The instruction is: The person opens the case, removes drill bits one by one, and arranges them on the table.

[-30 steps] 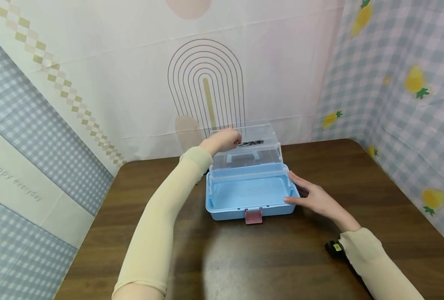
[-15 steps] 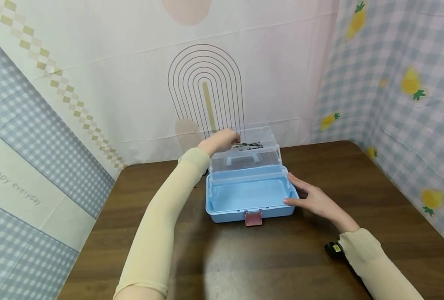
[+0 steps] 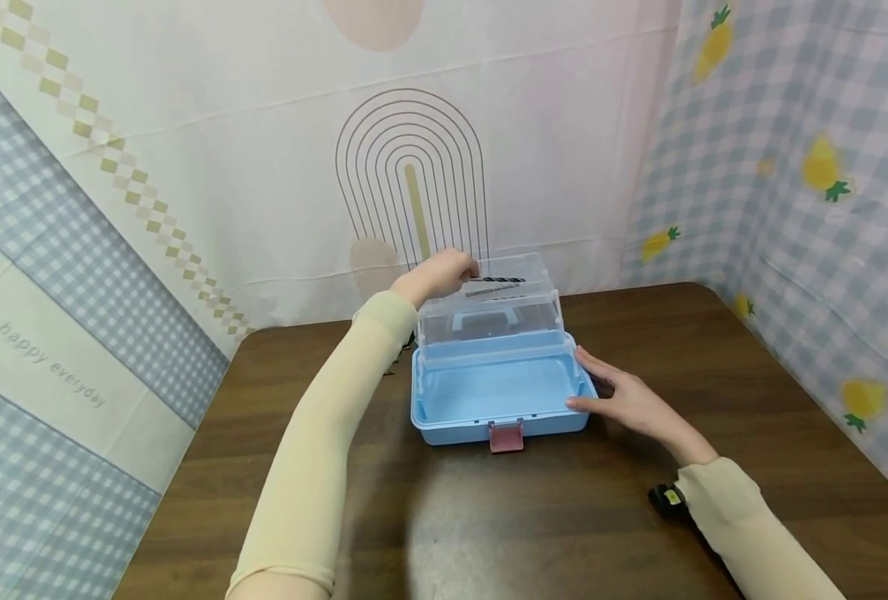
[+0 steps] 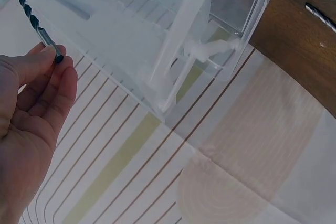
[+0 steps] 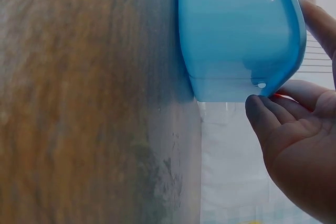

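A blue plastic toolbox point(image 3: 455, 433) with a clear lid and clear tray sections point(image 3: 489, 321) stands open on the table. Over the raised clear tray, my left hand point(image 3: 444, 271) pinches a dark twist drill bit point(image 4: 35, 23) by its shank, between thumb and fingers. A second drill bit point(image 3: 492, 290) lies just below it; in the left wrist view it shows blurred through the clear plastic. My right hand point(image 3: 627, 400) grips the toolbox's right side, thumb on the front part of the rim and fingers farther back. The right wrist view has fingertips point(image 5: 257, 111) touching the blue wall.
Another drill bit point(image 4: 321, 17) lies on the brown table point(image 3: 301, 467) left of the toolbox, with dark small items partly behind the left sleeve. A pink latch point(image 3: 506, 437) hangs at the front. A patterned cloth point(image 3: 279, 167) hangs behind.
The drill bit in my left hand has come apart from the one below it and is slightly higher. My left hand has shifted a little left. My right hand keeps its place on the toolbox.
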The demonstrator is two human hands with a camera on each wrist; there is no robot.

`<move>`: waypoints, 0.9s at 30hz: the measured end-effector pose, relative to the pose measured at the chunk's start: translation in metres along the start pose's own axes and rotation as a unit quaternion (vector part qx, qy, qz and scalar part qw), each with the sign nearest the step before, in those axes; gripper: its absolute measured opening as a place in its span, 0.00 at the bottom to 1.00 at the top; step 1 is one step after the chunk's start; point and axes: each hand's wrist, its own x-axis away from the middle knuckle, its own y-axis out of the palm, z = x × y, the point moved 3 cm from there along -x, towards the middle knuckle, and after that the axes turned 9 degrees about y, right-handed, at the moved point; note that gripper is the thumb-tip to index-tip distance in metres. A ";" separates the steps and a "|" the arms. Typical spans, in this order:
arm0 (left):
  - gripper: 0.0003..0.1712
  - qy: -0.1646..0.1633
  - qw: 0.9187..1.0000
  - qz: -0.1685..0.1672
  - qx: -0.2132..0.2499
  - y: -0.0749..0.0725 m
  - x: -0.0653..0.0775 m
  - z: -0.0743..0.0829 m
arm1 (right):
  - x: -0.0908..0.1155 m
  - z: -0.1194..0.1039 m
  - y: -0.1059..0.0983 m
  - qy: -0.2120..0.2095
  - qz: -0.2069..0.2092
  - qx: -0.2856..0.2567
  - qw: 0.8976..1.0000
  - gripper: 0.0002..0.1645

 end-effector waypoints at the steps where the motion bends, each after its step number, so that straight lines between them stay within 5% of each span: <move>1: 0.19 0.000 1.000 0.003 -0.001 -0.001 0.001 -0.001 | 0.000 0.000 0.000 -0.001 -0.001 -0.001 1.000 0.55; 27: 0.20 -0.055 0.996 0.066 -0.009 -0.063 0.049 -0.033 | 0.001 0.000 0.000 0.003 0.000 0.003 1.000 0.56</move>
